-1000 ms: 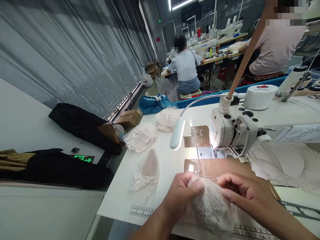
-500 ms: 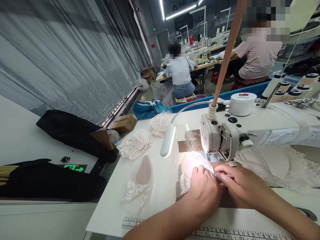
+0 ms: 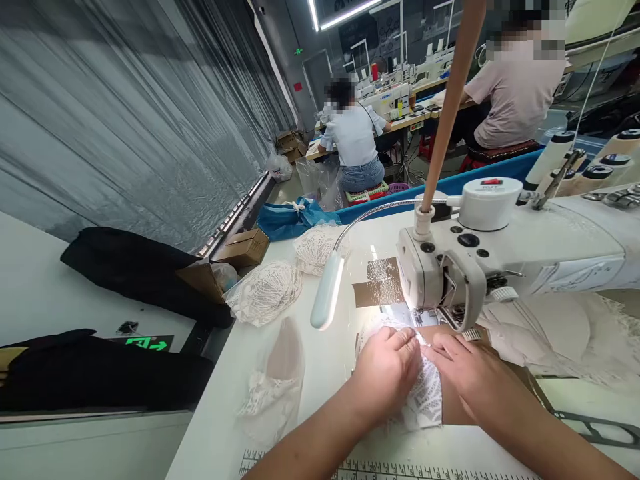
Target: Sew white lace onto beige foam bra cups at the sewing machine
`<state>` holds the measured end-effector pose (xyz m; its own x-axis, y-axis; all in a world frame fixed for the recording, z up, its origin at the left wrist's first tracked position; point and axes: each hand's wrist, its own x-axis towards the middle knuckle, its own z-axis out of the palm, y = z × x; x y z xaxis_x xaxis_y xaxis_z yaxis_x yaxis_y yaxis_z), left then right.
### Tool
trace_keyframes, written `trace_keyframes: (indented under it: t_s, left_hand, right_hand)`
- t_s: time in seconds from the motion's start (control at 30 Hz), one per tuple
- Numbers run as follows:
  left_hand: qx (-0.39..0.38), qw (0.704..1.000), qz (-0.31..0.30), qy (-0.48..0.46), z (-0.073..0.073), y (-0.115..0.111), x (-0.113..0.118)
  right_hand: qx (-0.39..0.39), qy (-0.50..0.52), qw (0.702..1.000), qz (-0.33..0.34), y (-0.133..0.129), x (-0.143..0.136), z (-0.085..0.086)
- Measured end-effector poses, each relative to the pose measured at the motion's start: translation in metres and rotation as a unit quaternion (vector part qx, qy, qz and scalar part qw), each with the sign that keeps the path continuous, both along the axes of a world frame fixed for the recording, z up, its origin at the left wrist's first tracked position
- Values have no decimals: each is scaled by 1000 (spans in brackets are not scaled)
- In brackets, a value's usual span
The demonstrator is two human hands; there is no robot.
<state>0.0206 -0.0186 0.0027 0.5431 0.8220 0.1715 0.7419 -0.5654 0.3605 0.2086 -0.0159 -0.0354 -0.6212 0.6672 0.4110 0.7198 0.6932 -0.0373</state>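
Observation:
A piece of white lace fabric (image 3: 429,393) lies in front of the sewing machine (image 3: 440,247), just short of its needle area. My left hand (image 3: 390,365) is closed on the lace, its fingers bunched together near the upper edge. From the other side my right hand (image 3: 463,367) pinches the same piece with thumb and forefinger, close to the left fingertips. The needle and presser foot are partly hidden by the machine head. A bright lamp (image 3: 327,290) on a bent neck shines over the work.
Stacked lace cups (image 3: 267,290) and a sheer cup piece with lace (image 3: 280,373) lie on the left of the table. More pale fabric (image 3: 565,327) is under the machine arm. A grey tool with looped handles (image 3: 600,427) rests at right. Thread cones (image 3: 550,157) stand behind; two people sit beyond.
The lace has come towards me, away from the needle, and more of it now hangs below my hands. My left hand shifted slightly left; the round pale cup is now covered.

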Motion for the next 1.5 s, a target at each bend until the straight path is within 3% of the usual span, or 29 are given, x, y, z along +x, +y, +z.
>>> trace_keyframes:
  t_s: [0.1,0.43,0.67,1.0,1.3,1.4,1.5]
  left_hand:
    - [34,999,-21,18,-9,9,-2]
    - [80,995,-52,34,-27,39,-15]
    - [86,995,-52,12,-32,39,-18]
    - [70,997,-17,10,-24,39,-17]
    - [57,996,37,61,-29,30,-21]
    - [46,991,81,95,-19,20,-23]
    - [-4,986,120,113,2,5,-35]
  right_hand:
    - [24,-12,999,-37,4,-5,3]
    - [-15,-10,994,-106,10,-14,4]
    - [-16,-22,995,-99,10,-13,0]
    - [-65,3,995,-78,8,-6,-6]
    - [-55,9,996,-68,7,0,-30]
    - [-58,48,996,-44,10,6,-40]
    - [-46,112,993,-7,14,10,-46]
